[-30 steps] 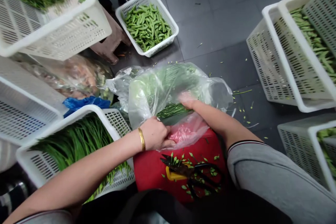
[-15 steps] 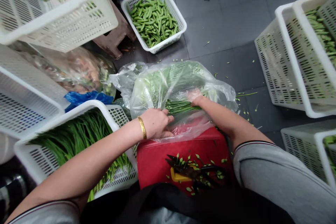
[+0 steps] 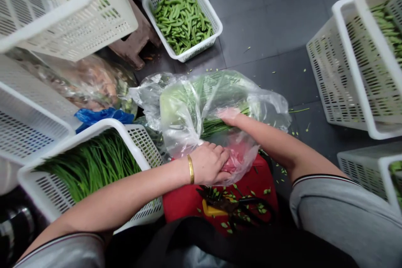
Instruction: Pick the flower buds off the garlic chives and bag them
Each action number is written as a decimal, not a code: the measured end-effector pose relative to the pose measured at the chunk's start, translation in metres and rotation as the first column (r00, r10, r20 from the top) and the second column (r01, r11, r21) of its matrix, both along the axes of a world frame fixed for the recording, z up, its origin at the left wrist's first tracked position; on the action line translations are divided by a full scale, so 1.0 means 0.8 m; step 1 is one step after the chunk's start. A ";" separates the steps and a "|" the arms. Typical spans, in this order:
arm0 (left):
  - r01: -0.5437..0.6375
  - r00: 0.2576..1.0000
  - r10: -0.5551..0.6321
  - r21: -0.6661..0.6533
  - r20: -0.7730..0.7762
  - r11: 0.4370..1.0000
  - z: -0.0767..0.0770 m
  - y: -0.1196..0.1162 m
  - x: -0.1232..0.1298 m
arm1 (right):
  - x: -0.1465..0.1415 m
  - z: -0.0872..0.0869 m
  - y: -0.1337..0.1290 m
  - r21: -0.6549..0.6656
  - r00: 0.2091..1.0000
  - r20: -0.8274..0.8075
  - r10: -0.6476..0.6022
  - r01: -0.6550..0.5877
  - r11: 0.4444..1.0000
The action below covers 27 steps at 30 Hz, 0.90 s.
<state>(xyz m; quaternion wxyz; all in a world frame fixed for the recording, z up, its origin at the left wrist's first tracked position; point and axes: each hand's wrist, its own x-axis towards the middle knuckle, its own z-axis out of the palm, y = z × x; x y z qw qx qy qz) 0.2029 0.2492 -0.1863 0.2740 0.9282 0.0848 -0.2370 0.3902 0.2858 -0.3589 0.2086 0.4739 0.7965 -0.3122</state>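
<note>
A clear plastic bag (image 3: 185, 96) full of green stems lies partly over a red surface (image 3: 179, 203). My left hand (image 3: 210, 162), with a gold bracelet (image 3: 190, 169) at the wrist, is closed on the bag's near edge, fingers bent over the plastic. Inside the bag opening, my right hand (image 3: 229, 115) rests on the green stems (image 3: 215, 127); its fingertips are hidden by plastic and stems. Dark-bladed scissors (image 3: 222, 203) and a yellow object (image 3: 213, 209) lie among small green buds on the red surface, close to my body.
A basket of green pods (image 3: 185, 25) stands on the floor ahead. At left are a basket of long green leaves (image 3: 94, 163), a blue bag (image 3: 103, 118) and a raised white basket (image 3: 78, 21). More white baskets (image 3: 339, 71) stand at right. Green scraps dot the floor.
My left hand has moved right and closer to my body, drawing the bag's near edge over the red surface. My right hand has shifted slightly left and deeper over the stems.
</note>
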 end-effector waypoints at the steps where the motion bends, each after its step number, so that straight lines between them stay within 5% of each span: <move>1: -0.007 1.000 0.007 -0.003 0.013 1.000 -0.001 -0.005 0.001 | -0.003 0.005 0.005 0.005 1.000 0.020 0.007 -0.007 1.000; 9: -0.104 0.994 0.105 -0.040 0.032 0.994 -0.010 -0.019 -0.003 | -0.039 0.068 0.032 0.022 0.995 0.073 0.069 -0.071 0.997; 18: -0.127 0.992 0.126 -0.081 -0.011 0.989 -0.007 -0.018 0.009 | -0.083 0.182 0.104 -0.041 0.972 0.203 0.116 -0.110 0.993; 24: -0.203 0.976 0.213 -0.198 0.033 0.959 -0.025 -0.014 0.008 | -0.062 0.267 0.079 -0.157 0.919 0.351 0.179 -0.131 0.979; 27: -0.295 0.945 0.326 -0.375 0.020 0.879 -0.047 -0.003 0.006 | -0.051 0.317 0.058 -0.175 0.880 0.446 0.166 -0.096 0.980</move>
